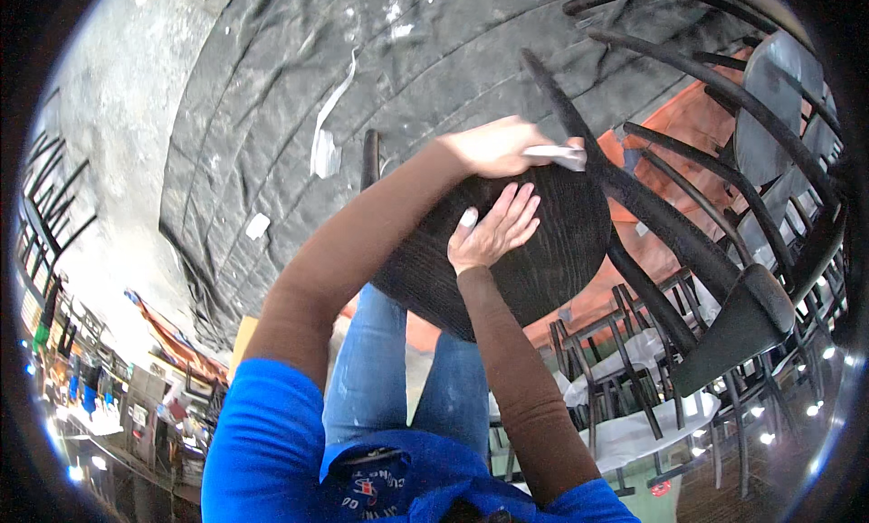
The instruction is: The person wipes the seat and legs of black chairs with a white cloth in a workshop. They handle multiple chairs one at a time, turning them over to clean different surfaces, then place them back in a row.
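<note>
A black chair lies in front of me, its rounded wood-grain seat (561, 251) over my knees and its dark frame (670, 220) running off to the right. My left hand (493, 149), slightly blurred, reaches across the far side of the seat. Its fingers are closed on a small folded white piece (558, 155), cloth or paper, held against the seat's edge beside the frame. Fingers stretched out, my right hand (498, 226) lies flat on the seat top just nearer to me, with something whitish on the thumb tip.
A wrinkled dark sheet (272, 97) covers the floor ahead, with a white strip (326, 147) and a scrap (258, 226) on it. More dark chairs (751, 106) crowd the right over orange sheeting (688, 115). Stacked chair frames (50, 197) stand far left.
</note>
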A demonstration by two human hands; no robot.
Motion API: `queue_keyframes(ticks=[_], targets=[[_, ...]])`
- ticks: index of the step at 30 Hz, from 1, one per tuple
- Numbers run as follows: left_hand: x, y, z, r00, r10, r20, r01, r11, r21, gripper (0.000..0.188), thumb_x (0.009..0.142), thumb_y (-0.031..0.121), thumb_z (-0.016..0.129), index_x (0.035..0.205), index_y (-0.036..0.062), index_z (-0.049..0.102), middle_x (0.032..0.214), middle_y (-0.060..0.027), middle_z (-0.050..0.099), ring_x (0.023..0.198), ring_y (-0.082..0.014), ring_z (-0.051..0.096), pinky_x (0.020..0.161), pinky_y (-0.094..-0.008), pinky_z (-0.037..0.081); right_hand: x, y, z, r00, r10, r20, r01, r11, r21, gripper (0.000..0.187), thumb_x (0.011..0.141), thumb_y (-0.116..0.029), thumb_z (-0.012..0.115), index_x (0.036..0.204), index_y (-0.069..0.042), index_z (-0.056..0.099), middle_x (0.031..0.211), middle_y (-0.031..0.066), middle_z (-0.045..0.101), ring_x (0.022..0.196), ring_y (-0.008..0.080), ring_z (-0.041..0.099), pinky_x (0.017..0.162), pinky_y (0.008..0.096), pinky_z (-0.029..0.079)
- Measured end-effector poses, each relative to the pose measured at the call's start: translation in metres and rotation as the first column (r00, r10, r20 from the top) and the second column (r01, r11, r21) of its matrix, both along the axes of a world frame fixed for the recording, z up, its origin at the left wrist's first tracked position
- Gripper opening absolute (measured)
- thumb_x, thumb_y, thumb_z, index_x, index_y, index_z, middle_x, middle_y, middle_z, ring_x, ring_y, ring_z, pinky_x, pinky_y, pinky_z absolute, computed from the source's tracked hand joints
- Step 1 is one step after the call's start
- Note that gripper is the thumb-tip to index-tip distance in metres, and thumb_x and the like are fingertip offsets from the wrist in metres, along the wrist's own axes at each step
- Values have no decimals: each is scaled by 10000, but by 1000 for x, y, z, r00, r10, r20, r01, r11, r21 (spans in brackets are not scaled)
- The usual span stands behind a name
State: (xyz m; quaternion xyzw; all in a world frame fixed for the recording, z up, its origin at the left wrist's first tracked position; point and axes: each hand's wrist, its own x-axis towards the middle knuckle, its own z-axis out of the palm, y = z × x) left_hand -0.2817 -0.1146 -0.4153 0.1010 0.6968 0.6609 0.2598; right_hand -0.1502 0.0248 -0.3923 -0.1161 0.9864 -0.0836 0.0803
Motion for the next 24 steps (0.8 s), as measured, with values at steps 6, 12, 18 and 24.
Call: queue_keyframes(ticks=[6, 12, 18, 24], targets=[[31, -26, 13, 992, 96, 83, -95, 995, -22, 334, 877, 168, 557, 1204, 131, 616, 967, -198, 669, 901, -379, 641, 804, -436, 497, -2, -2, 0, 1000, -4, -7, 4, 1000, -15, 635, 967, -418, 268, 1465, -25, 253, 1527, 224, 215, 1410, 432, 168, 1100, 607, 83], [-26, 29, -6, 996, -46, 76, 48, 999, -19, 338, 862, 132, 553, 1192, 85, 609, 1031, -214, 653, 932, -387, 632, 798, -441, 494, -1, -1, 1, 999, 20, -29, -19, 1000, 6, 641, 974, -431, 253, 1449, -2, 281, 1518, 225, 234, 1409, 425, 174, 1103, 584, 86], [121, -34, 9, 929, 369, -6, -368, 927, 77, 481, 901, 18, 494, 1370, 121, 469, 1329, -136, 545, 1226, -289, 529, 1039, -361, 413, -2, -2, 1, 1000, 6, -19, -6, 1000, 2, 658, 969, -453, 259, 1453, -8, 267, 1521, 224, 230, 1416, 413, 160, 1106, 572, 75], [266, -75, 74, 481, 478, 735, -810, 563, 163, 385, 952, 50, 521, 1336, 56, 511, 1312, -76, 539, 1230, -166, 492, 1074, -290, 357, -3, -7, 4, 999, 8, -40, -9, 1000, -6, 672, 969, -459, 266, 1465, -7, 239, 1543, 209, 183, 1427, 399, 139, 1112, 569, 74]])
